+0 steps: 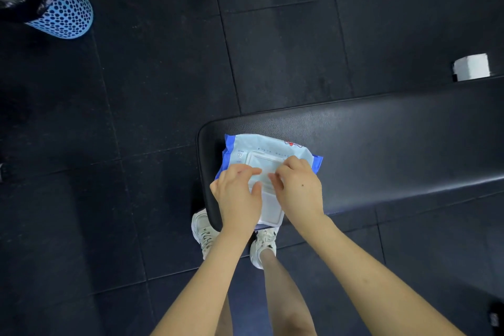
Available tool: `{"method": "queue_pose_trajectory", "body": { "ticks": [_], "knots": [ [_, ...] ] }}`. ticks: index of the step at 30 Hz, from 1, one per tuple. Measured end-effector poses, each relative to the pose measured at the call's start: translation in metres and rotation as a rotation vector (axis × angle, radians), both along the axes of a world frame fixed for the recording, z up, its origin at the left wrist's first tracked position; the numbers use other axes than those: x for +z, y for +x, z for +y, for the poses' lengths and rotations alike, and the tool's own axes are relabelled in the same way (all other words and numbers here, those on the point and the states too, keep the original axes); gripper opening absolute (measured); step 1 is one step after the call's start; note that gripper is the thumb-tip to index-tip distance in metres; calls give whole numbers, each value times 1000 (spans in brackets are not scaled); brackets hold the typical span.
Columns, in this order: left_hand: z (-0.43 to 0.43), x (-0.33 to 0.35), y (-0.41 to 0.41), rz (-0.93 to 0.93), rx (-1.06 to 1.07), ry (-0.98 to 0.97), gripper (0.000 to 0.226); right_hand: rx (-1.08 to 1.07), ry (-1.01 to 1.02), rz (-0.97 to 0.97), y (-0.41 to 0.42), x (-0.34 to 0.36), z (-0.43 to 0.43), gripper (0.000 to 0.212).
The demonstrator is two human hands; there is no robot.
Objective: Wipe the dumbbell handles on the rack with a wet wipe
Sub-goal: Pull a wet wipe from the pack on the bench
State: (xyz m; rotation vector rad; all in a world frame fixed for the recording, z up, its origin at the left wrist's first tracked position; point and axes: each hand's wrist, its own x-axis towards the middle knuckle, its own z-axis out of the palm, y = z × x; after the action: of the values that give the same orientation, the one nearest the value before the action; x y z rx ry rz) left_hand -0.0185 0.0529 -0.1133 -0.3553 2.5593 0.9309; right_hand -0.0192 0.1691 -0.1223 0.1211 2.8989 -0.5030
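Note:
A pale blue wet wipe pack [275, 148] with dark blue ends lies on the near end of a black padded bench [381, 144]. Its white flip lid [270, 210] hangs open toward me. My left hand [237, 194] rests flat on the pack's left side, fingers stretched toward the opening. My right hand [298, 188] has its fingers curled at the opening, pinching the wet wipe [263, 176] there. My hands hide most of the opening. No dumbbells or rack are in view.
A blue perforated waste bin [65, 11] with a black liner stands on the floor at the far left. A white box [471, 67] sits beyond the bench at the right. Dark rubber floor tiles surround the bench, and my white sneakers [203, 229] stand below it.

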Motion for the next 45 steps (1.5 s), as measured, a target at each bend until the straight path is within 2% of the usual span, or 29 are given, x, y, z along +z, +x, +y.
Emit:
{"method": "queue_pose_trajectory", "body": {
  "ticks": [2, 5, 13, 18, 22, 24, 27, 29, 32, 35, 38, 41, 45],
  "knots": [
    [2, -1, 1, 25, 15, -14, 30, 81, 96, 34, -4, -3, 1, 14],
    [0, -2, 4, 48, 6, -33, 41, 199, 198, 60, -6, -9, 3, 20],
    [-8, -11, 9, 148, -117, -103, 49, 326, 295, 195, -10, -14, -2, 24],
    [-9, -12, 7, 152, -170, -150, 51, 449, 361, 267, -13, -12, -1, 16],
    [-8, -15, 5, 168, -207, -207, 58, 571, 519, 240, -15, -10, -5, 38],
    [-8, -15, 5, 179, -209, -219, 60, 598, 529, 257, -16, -9, -5, 39],
    [-7, -17, 5, 190, -229, -251, 63, 554, 469, 272, -17, -10, 0, 29],
    [-6, -18, 5, 179, -225, -254, 64, 406, 337, 225, -16, -11, 1, 15],
    [-6, -17, 6, 147, -227, -245, 64, 182, 75, 138, -9, -10, 3, 21],
    [-7, -14, 5, 117, -246, -235, 63, 105, -144, 35, -2, -4, 12, 26],
    [-9, -10, 3, 50, -256, -191, 61, 4, -270, -80, -1, 5, 13, 36],
    [-10, -8, 1, 33, -248, -160, 60, -47, -264, -75, 0, 9, 7, 37],
    [-10, -5, 0, 4, -238, -146, 57, 133, -89, 12, 3, 3, 3, 28]
  ]
}}
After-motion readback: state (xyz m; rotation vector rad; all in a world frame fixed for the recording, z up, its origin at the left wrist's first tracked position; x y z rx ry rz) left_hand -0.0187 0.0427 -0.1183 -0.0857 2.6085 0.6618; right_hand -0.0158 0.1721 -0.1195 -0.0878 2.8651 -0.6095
